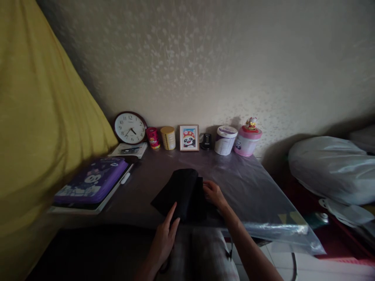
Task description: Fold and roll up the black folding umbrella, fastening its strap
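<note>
A black folded piece of fabric (178, 189), perhaps a bag or a garment, lies near the front edge of the table. Its left part spreads to a pointed corner, while a narrower flap stands out on the right. My left hand (164, 238) is at its near edge, index finger and thumb stretched out and apart, the fingertips touching the fabric. On the far side of the flap, my right hand (215, 194) has its fingers curled at the fabric's right edge. Some of those fingertips are hidden.
Along the wall stand a clock (130, 128), a pink tin (152, 138), a yellow canister (168, 138), a framed panda picture (189, 138) and two tubs. A purple case (93, 179) rests at left by a yellow curtain (43, 117). White bags (334, 168) bulge at right.
</note>
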`<state>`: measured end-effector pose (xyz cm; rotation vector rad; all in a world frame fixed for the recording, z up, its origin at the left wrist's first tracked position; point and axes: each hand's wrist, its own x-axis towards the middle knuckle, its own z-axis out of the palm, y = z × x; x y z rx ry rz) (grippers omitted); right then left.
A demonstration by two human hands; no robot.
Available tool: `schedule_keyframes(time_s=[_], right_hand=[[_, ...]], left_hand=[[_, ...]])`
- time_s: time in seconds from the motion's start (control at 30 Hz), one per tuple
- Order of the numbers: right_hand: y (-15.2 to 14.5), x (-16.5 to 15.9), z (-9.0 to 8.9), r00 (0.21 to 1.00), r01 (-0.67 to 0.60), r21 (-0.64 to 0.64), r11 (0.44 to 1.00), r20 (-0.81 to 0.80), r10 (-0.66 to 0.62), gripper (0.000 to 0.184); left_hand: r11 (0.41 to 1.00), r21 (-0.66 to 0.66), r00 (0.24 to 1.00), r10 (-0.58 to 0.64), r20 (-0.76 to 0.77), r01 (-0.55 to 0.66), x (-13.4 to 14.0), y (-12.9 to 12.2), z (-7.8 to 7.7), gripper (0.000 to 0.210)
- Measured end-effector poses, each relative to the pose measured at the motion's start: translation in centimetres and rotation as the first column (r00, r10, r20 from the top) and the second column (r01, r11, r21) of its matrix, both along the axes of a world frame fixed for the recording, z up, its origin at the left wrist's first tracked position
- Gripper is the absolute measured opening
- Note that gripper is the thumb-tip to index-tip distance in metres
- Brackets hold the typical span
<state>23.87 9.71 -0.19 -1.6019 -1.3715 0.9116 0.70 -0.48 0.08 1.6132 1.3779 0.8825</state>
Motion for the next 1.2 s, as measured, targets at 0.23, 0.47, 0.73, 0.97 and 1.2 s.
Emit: schedule_keyframes(time_s=[0.23,0.47,0.73,0.97,1.2], right_hand=[[-0.1,-0.2,0.4,0.995,-0.033,0.045,0.998,0.095,0.028,0.031],[-0.8,-0.4,0.7,0.936,-0.023,0.217,0.976,0.347,-0.055,0.024],[-1.9,-5.1,1.8,0.824,-0.375,0.491,0.786,0.565,0.040,0.027],[1.7,-5.4,0.7,0.781,-0.210,0.432,0.877,0.614,-0.114,0.036],[0.2,-7.4,-1.8,0.882,0.005,0.404,0.915,0.429,-0.195,0.049]], left_hand=[[0.999,-0.043,1.000,-0.015,-0.001,0.015,0.1,0.1,-0.2,0.053],[0.999,-0.032,1.000,-0.022,0.021,0.023,-0.1,0.3,-0.6,0.053],[1.000,0.003,1.000,-0.014,0.003,0.014,0.3,0.4,-1.6,0.052],[1.000,0.014,0.996,-0.015,-0.093,0.016,0.9,0.2,-0.9,0.052],[1.000,0.014,0.891,0.001,-0.454,0.006,2.6,-0.2,0.4,0.051]])
